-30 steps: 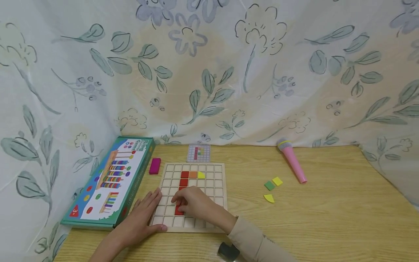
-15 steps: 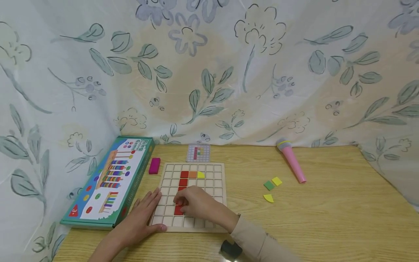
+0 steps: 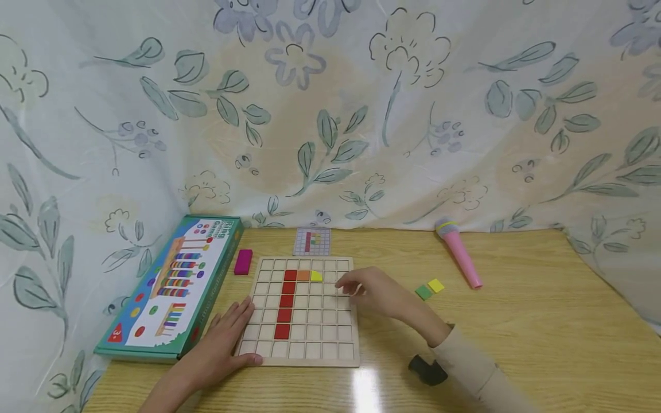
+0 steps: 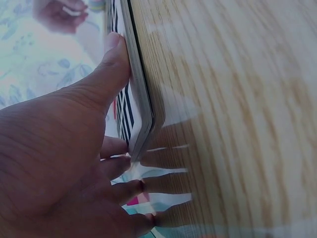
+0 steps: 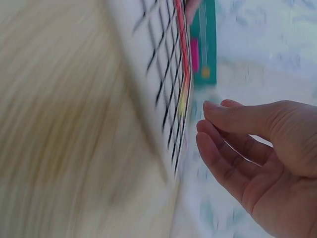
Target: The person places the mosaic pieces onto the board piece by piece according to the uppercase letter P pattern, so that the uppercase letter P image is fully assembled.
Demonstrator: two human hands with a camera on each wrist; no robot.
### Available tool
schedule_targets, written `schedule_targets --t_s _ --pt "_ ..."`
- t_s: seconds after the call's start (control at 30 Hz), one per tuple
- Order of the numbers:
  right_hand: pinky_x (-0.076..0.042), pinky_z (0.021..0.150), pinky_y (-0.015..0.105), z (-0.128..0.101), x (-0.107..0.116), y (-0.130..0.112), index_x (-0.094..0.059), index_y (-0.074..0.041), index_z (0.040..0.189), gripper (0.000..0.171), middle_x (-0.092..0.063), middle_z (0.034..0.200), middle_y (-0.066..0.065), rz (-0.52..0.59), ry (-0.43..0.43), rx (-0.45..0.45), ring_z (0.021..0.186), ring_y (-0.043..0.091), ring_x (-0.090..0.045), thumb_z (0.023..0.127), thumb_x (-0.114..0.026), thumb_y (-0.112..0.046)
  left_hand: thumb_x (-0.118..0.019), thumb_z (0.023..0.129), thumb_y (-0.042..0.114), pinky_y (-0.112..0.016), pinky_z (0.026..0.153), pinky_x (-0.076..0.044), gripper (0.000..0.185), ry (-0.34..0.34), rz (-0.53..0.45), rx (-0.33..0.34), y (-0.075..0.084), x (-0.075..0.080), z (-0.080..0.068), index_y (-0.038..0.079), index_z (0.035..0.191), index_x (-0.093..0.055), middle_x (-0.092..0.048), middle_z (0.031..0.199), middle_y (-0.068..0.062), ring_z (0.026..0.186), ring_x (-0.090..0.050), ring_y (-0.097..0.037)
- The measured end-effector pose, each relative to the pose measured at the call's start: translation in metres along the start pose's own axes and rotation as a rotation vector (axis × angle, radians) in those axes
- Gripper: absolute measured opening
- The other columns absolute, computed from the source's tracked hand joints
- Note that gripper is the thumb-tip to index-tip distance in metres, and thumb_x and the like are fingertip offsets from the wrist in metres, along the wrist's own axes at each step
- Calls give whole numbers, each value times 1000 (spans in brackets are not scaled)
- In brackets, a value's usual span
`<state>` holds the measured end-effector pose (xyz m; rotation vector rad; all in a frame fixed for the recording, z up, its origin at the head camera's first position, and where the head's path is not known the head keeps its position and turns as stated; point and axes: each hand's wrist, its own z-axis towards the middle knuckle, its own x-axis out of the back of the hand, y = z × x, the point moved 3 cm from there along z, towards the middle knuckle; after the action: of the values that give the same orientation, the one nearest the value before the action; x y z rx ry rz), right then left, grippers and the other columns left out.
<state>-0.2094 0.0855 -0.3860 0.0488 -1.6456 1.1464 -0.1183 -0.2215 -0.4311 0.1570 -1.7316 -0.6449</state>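
A wooden grid board (image 3: 330,347) lies on the table, with a column of several red square tiles (image 3: 284,315) in its cells. Beside the top red tile sit an orange tile (image 3: 303,276) and a yellow tile (image 3: 316,276) with one rounded corner. My left hand (image 3: 224,341) rests along the board's left edge, fingers stretched out and thumb at the lower left corner. Over the right edge hovers my right hand (image 3: 374,292), its fingers loosely bent. In the right wrist view nothing shows between that thumb and fingertips (image 5: 205,134).
A green tile (image 3: 423,292) and a yellow tile (image 3: 436,285) lie right of the board. A pink toy microphone (image 3: 462,258) is behind them. A small pattern card (image 3: 312,241), a magenta block (image 3: 244,262) and a game box (image 3: 172,287) stand behind and left.
My right hand has left the red column and moved right to the board's right edge, uncovering the red tiles. A loose yellow rounded tile is now behind my right forearm. My left hand stays put.
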Motion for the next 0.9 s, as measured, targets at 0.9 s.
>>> schedule_targets --t_s 0.9 --pt "-55 83 42 -78 59 91 -70 0 107 44 -71 97 6 -300 55 -48 92 24 -67 67 -68 19 -70 81 57 -69 111 -11 102 0 -3 3 3 2 0 -1 153 -27 -21 161 -18 145 -15 -46"
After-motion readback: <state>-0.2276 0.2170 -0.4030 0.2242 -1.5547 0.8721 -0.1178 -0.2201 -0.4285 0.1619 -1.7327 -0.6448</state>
